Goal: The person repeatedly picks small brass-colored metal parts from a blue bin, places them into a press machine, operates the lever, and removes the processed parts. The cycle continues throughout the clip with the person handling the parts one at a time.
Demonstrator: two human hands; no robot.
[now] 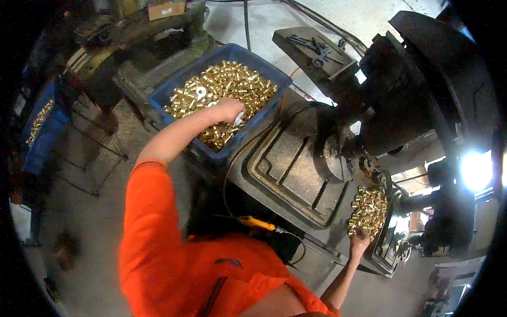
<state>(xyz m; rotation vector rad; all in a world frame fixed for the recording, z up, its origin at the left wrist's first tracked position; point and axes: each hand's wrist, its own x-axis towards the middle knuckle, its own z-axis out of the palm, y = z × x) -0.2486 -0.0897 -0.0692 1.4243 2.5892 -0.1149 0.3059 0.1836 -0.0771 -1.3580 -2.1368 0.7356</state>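
A blue plastic bin (158, 103) full of small shiny brass fittings (227, 79) stands at the upper left of the machine table. My left hand (228, 110) reaches into it over the fittings, its fingers curled downward and partly hidden. A small whitish bit (238, 118) shows at its fingertips. Another pile of brass fittings (368, 208) lies at the right end of the machine table. At that pile's near edge is my right hand (360, 240), fingers bent in against the pieces. What either hand holds, if anything, is too small to make out.
Between my hands lies the grooved metal machine table (285, 169), with the dark machine head (396, 95) rising beyond. A tray of tools (317, 50) sits behind. A yellow-handled air gun (256, 222) hangs at the front edge. Another blue bin (45, 127) stands far left.
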